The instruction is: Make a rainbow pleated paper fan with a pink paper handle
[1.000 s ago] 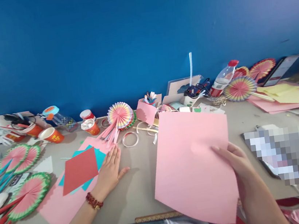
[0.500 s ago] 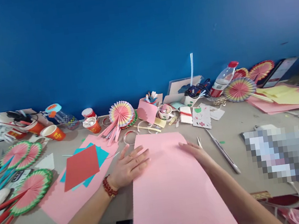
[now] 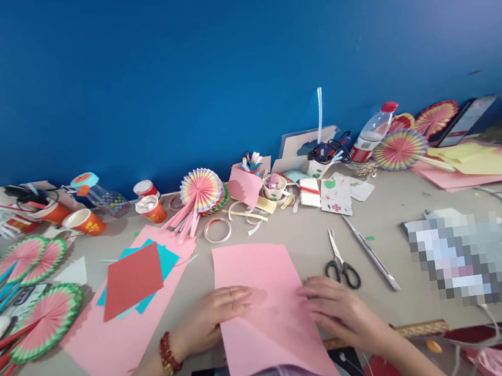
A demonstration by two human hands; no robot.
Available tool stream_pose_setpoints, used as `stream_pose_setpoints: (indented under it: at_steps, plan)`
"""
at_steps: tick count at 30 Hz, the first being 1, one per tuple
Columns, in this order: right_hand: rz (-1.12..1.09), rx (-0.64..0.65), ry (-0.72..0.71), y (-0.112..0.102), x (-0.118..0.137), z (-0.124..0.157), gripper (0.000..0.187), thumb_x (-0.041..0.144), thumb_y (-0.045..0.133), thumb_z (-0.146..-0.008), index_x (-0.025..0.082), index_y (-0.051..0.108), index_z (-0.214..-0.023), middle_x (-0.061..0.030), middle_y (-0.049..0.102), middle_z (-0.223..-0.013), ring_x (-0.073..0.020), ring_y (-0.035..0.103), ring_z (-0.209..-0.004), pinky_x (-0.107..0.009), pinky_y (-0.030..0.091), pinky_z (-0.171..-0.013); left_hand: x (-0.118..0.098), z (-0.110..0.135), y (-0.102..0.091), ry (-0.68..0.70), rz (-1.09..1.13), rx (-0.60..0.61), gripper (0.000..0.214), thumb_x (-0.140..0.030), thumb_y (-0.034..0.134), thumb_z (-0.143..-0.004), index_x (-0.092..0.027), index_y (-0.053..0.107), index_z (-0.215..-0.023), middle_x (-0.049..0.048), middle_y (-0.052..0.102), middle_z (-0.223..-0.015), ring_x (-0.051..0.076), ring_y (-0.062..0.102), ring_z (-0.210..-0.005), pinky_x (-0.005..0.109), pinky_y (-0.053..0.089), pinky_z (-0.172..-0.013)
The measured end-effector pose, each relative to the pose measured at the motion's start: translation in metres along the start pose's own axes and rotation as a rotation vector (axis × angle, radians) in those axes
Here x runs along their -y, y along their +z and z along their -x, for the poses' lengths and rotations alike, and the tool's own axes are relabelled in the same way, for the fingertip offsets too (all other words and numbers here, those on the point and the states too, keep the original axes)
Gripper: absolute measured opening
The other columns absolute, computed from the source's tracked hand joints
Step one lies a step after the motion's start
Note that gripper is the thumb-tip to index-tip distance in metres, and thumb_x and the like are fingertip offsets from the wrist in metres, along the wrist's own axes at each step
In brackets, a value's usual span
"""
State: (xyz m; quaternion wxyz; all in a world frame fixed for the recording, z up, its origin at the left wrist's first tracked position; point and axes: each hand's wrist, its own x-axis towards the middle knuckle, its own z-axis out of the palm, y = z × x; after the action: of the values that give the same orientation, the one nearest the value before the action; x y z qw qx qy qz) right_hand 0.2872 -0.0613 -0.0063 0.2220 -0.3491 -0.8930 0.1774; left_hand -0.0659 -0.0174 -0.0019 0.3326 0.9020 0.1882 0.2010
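Note:
A pink paper sheet (image 3: 257, 273) lies on the grey table (image 3: 387, 238) in front of me, its near end hanging over the table edge. My left hand (image 3: 213, 319) rests flat on the sheet's left side, fingers stretched toward the middle. My right hand (image 3: 339, 312) presses on the sheet's right edge with fingers spread. A red bead bracelet (image 3: 166, 354) sits on my left wrist. Black-handled scissors (image 3: 341, 262) lie just right of the sheet, close to my right hand.
A red paper square (image 3: 131, 281) lies on teal and pink sheets at the left. Pleated paper fans (image 3: 45, 313), paper cups (image 3: 84, 222), tape rings (image 3: 218, 230), a ruler-like metal strip (image 3: 370, 253), a plastic bottle (image 3: 371, 133) and more coloured paper (image 3: 479, 164) crowd the table.
The pink sheet, first held up in my right hand, has come down flat onto the table and slid toward me. Both hands have moved onto it and drawn back. The scissors have come into sight.

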Motion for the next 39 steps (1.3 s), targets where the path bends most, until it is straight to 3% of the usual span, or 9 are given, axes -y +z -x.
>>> stream_pose_setpoints:
  at_steps: [9,14,17,19,22,24,27,30,39]
  plan:
    - [0.080,0.168,0.144,-0.011,-0.018,-0.002,0.079,0.002,0.048,-0.068,0.034,0.058,-0.140,-0.0028,0.042,-0.158,-0.0326,0.029,-0.148,-0.060,0.029,-0.117,0.000,-0.005,-0.003,-0.216,0.302,-0.207,0.036,-0.036,0.043,-0.104,-0.031,0.065,-0.132,0.0052,0.065,-0.138,0.025,0.055,-0.134,0.043,0.044,-0.112]
    - [0.037,0.271,0.316,-0.032,-0.020,0.001,0.071,0.017,0.063,-0.074,0.034,0.056,-0.142,-0.0033,0.034,-0.162,-0.0381,0.021,-0.151,-0.065,0.022,-0.119,-0.007,-0.006,-0.001,-0.351,0.209,-0.186,0.035,-0.037,0.050,-0.102,-0.031,0.064,-0.133,0.0036,0.061,-0.142,0.024,0.052,-0.135,0.042,0.039,-0.116]
    - [-0.119,0.156,0.363,-0.039,-0.016,0.010,0.050,0.039,0.056,-0.093,0.033,0.056,-0.143,-0.0070,0.043,-0.157,-0.0354,0.030,-0.149,-0.060,0.029,-0.118,-0.012,-0.004,0.001,-0.384,0.139,-0.236,0.036,-0.037,0.050,-0.102,-0.028,0.063,-0.134,0.0046,0.064,-0.138,0.024,0.056,-0.130,0.042,0.042,-0.114]
    - [-0.356,0.091,0.346,-0.039,-0.009,0.015,0.056,0.059,0.041,-0.099,0.031,0.052,-0.146,-0.0114,0.050,-0.152,-0.0351,0.043,-0.142,-0.055,0.039,-0.113,-0.015,-0.002,0.002,-0.408,0.077,-0.291,0.034,-0.036,0.050,-0.101,-0.026,0.065,-0.130,0.0053,0.069,-0.130,0.025,0.062,-0.121,0.042,0.049,-0.108]
    - [-0.594,0.044,0.270,-0.032,0.007,0.013,0.092,0.086,0.041,-0.081,0.024,0.049,-0.148,-0.0187,0.060,-0.140,-0.0400,0.057,-0.128,-0.051,0.050,-0.103,-0.016,0.002,0.003,-0.442,-0.046,-0.438,0.032,-0.032,0.050,-0.101,-0.026,0.065,-0.129,0.0055,0.073,-0.120,0.024,0.069,-0.108,0.038,0.057,-0.096]
    - [-0.571,0.045,0.269,-0.026,0.016,0.001,0.092,0.082,0.059,-0.075,0.022,0.054,-0.145,-0.0187,0.066,-0.131,-0.0397,0.062,-0.121,-0.049,0.052,-0.101,-0.014,0.006,0.003,-0.368,-0.135,-0.504,0.034,-0.028,0.049,-0.101,-0.027,0.061,-0.132,0.0059,0.072,-0.123,0.024,0.067,-0.112,0.037,0.056,-0.096]
    - [-0.548,-0.040,0.255,-0.022,0.015,-0.024,0.045,0.054,0.045,-0.100,0.027,0.069,-0.127,-0.0124,0.074,-0.116,-0.0286,0.068,-0.109,-0.041,0.054,-0.098,-0.009,0.007,0.000,-0.099,-0.242,-0.358,0.040,-0.025,0.046,-0.102,-0.029,0.051,-0.141,0.0057,0.065,-0.136,0.022,0.058,-0.129,0.041,0.047,-0.110]
    - [-0.476,-0.035,0.032,-0.029,-0.005,-0.041,0.039,0.052,0.049,-0.099,0.028,0.074,-0.116,-0.0110,0.075,-0.111,-0.0269,0.068,-0.107,-0.040,0.053,-0.096,-0.005,-0.001,-0.004,0.050,-0.351,-0.042,0.047,-0.020,0.045,-0.102,-0.030,0.043,-0.148,0.0045,0.057,-0.146,0.020,0.049,-0.138,0.044,0.035,-0.120]
    - [-0.137,0.236,0.262,-0.067,-0.061,-0.036,0.037,0.022,0.040,-0.099,0.030,0.073,-0.116,-0.0039,0.077,-0.105,-0.0203,0.072,-0.091,-0.031,0.056,-0.079,0.015,-0.033,-0.023,0.082,-0.243,0.268,0.052,-0.005,0.048,-0.091,-0.033,0.058,-0.133,0.0001,0.055,-0.149,0.018,0.044,-0.143,0.045,0.026,-0.124]
